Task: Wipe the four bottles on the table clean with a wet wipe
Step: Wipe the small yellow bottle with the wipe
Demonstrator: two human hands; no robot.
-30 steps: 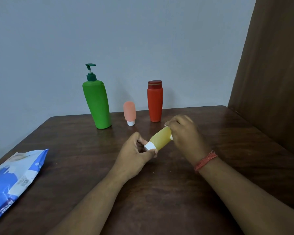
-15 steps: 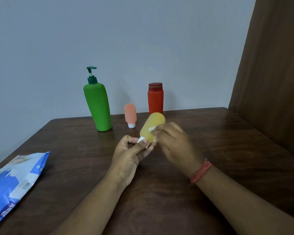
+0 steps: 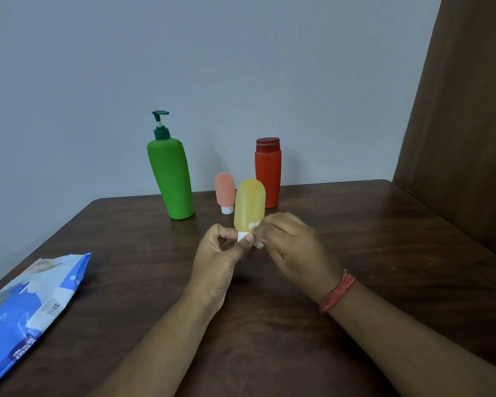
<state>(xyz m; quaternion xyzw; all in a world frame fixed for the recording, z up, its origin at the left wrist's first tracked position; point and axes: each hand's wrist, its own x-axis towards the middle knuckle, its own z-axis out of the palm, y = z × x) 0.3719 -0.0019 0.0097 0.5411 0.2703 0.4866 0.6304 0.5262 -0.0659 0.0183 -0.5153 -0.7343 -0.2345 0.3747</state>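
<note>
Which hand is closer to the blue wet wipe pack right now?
Left. The left hand pinches the yellow bottle's white cap at mid-table, on the side toward the wet wipe pack. The right hand is beyond the bottle, farther away.

I note the yellow bottle (image 3: 249, 203) upright, white cap down, the crumpled wet wipe (image 3: 257, 234) against its lower side. Green pump bottle (image 3: 171, 179), small pink bottle (image 3: 224, 191) and red bottle (image 3: 267, 176) stand behind on the worktop (image 3: 384, 239).
</note>
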